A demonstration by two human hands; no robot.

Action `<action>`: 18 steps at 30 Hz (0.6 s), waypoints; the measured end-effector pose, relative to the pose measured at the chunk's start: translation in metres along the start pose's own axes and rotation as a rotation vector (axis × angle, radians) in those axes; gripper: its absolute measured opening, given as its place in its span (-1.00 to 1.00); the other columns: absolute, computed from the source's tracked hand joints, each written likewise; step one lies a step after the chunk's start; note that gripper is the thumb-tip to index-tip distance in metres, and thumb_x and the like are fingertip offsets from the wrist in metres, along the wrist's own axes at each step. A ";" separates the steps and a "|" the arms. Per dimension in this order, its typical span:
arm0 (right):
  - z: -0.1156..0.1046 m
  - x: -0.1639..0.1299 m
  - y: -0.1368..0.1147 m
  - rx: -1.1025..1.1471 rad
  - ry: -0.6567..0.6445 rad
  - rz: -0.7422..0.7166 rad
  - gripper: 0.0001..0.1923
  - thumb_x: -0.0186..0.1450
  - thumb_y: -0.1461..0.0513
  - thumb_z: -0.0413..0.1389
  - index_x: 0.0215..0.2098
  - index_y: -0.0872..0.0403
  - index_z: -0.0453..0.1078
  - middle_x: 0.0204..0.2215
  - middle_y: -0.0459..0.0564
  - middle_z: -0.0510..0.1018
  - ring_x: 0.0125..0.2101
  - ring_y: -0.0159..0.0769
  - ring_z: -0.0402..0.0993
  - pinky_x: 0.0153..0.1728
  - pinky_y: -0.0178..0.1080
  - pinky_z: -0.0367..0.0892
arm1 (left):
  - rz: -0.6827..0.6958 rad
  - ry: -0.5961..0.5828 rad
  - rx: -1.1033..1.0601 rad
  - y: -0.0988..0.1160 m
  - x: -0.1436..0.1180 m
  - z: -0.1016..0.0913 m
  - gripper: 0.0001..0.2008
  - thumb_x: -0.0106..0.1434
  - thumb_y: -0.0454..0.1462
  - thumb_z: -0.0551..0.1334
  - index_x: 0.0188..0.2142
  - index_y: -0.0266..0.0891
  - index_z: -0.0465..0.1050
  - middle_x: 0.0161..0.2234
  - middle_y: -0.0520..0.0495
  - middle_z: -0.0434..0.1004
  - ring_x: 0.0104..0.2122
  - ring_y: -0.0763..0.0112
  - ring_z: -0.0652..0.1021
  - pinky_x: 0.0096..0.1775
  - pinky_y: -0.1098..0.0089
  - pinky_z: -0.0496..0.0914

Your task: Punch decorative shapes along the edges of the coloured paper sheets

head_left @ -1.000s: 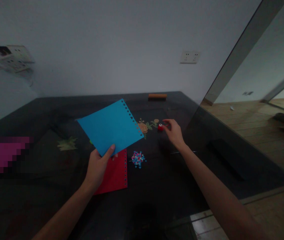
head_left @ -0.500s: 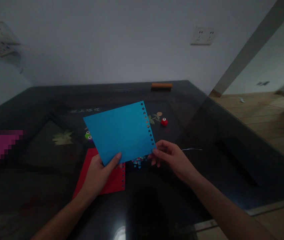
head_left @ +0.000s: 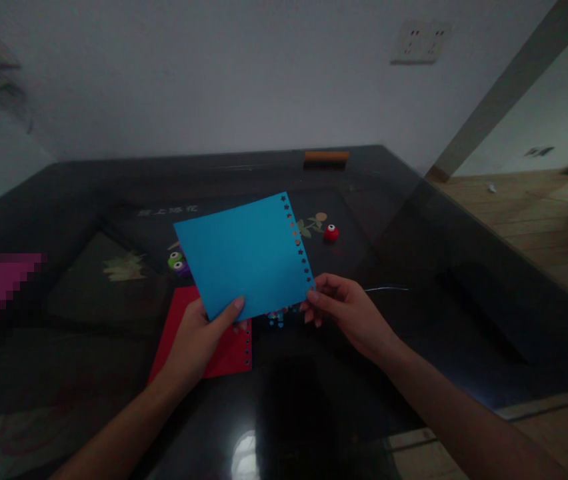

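Your left hand (head_left: 199, 337) and right hand (head_left: 347, 310) each pinch a near corner of the blue sheet (head_left: 244, 257), held over the glossy black table (head_left: 414, 267). Faint pale writing (head_left: 168, 211) on the tabletop is unreadable. A socket (head_left: 419, 41) sits on the white wall.

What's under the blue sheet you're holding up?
Under the blue sheet, a red sheet lies on the table, with punched bits peeking out. Its upper part is covered, as is most of that pile.
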State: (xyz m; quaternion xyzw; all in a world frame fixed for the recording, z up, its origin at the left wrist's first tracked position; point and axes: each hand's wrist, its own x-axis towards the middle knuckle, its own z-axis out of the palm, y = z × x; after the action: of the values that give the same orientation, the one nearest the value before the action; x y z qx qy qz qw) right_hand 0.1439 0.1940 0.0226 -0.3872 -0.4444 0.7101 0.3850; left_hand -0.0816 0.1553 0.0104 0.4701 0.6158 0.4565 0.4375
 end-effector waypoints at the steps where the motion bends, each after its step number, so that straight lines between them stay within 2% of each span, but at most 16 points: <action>1: 0.000 0.000 0.000 0.006 -0.012 0.002 -0.82 0.13 0.18 0.22 -0.42 0.11 0.35 -0.53 -0.09 0.52 -0.57 -0.47 0.42 -0.58 -0.40 0.27 | -0.010 -0.015 -0.026 -0.001 0.001 0.000 -0.72 0.07 -0.09 0.29 -0.61 -0.21 0.39 -0.66 0.02 0.46 -0.58 0.36 0.47 -0.42 0.38 0.33; 6: 0.001 -0.002 -0.003 0.032 -0.077 0.002 -0.84 0.14 0.19 0.22 -0.43 0.11 0.35 -0.55 -0.10 0.51 -0.57 -0.48 0.41 -0.57 -0.40 0.26 | -0.076 -0.059 -0.123 0.001 0.003 0.000 -0.74 0.06 -0.13 0.31 -0.56 -0.25 0.38 -0.68 0.02 0.44 -0.59 0.38 0.47 -0.42 0.40 0.35; 8: 0.001 -0.002 -0.004 0.029 -0.090 -0.002 -0.84 0.15 0.19 0.21 -0.43 0.12 0.35 -0.55 -0.10 0.50 -0.57 -0.48 0.41 -0.56 -0.39 0.26 | -0.089 -0.055 -0.159 0.004 0.003 0.001 -0.77 0.04 -0.15 0.33 -0.45 -0.27 0.41 -0.62 0.01 0.47 -0.58 0.37 0.48 -0.43 0.39 0.38; 10: 0.002 -0.003 -0.005 0.022 -0.095 -0.016 -0.84 0.16 0.18 0.20 -0.43 0.11 0.35 -0.55 -0.11 0.50 -0.57 -0.47 0.41 -0.55 -0.38 0.27 | -0.085 -0.035 -0.214 0.008 0.003 0.001 -0.66 0.01 -0.17 0.35 -0.23 -0.26 0.41 -0.46 -0.03 0.54 -0.51 0.34 0.52 -0.43 0.37 0.41; 13: 0.003 -0.004 -0.005 0.006 -0.098 -0.043 -0.84 0.16 0.18 0.20 -0.43 0.11 0.36 -0.55 -0.11 0.50 -0.56 -0.47 0.41 -0.53 -0.38 0.28 | -0.051 0.046 -0.283 0.013 0.003 0.001 -0.40 0.00 -0.20 0.36 0.04 -0.14 0.26 -0.20 -0.10 0.52 -0.37 0.26 0.55 -0.39 0.34 0.46; 18: 0.003 -0.002 -0.002 -0.023 -0.118 -0.046 -0.83 0.16 0.17 0.20 -0.41 0.11 0.36 -0.55 -0.12 0.51 -0.55 -0.46 0.42 -0.51 -0.37 0.30 | 0.065 0.158 -0.312 0.025 0.000 -0.008 -0.25 0.00 -0.25 0.35 0.17 0.04 0.10 -0.08 -0.09 0.45 -0.29 0.25 0.54 -0.38 0.37 0.46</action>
State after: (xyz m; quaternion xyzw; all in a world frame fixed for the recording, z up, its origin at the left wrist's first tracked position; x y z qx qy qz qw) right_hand 0.1428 0.1920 0.0255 -0.3389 -0.4831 0.7177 0.3698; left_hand -0.0851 0.1580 0.0361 0.3787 0.5546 0.5960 0.4403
